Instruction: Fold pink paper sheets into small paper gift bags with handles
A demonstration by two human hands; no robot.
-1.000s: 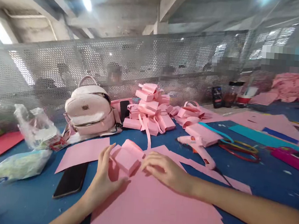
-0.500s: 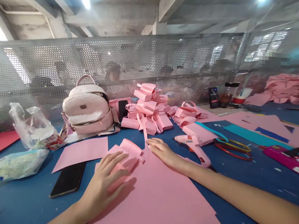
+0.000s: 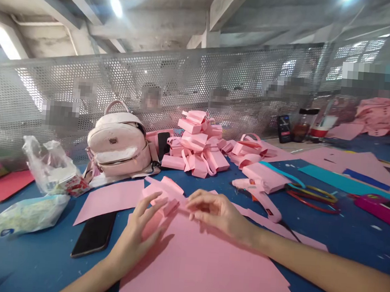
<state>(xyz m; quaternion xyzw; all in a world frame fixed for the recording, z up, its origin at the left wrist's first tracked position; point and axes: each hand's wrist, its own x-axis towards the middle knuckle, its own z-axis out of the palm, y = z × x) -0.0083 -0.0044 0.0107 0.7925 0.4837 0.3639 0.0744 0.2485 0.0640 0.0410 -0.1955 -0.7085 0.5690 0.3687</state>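
Folded pink paper box (image 3: 163, 193): centre of blue table (image 3: 343, 238), on large pink paper sheet (image 3: 205, 268). Left hand (image 3: 141, 231) spread open, fingers touching box. Right hand (image 3: 215, 210) loosely curled, fingertips pinching box's right edge. Black phone (image 3: 94, 233) near left.

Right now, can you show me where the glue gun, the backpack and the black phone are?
glue gun (image 3: 258, 192): head view, on its pink body.
backpack (image 3: 117, 146): head view, on its front pocket.
black phone (image 3: 94, 233): head view, middle of its dark screen.

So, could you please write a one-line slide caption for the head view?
Both hands, left hand and right hand, fold a pink paper piece over a pink sheet.
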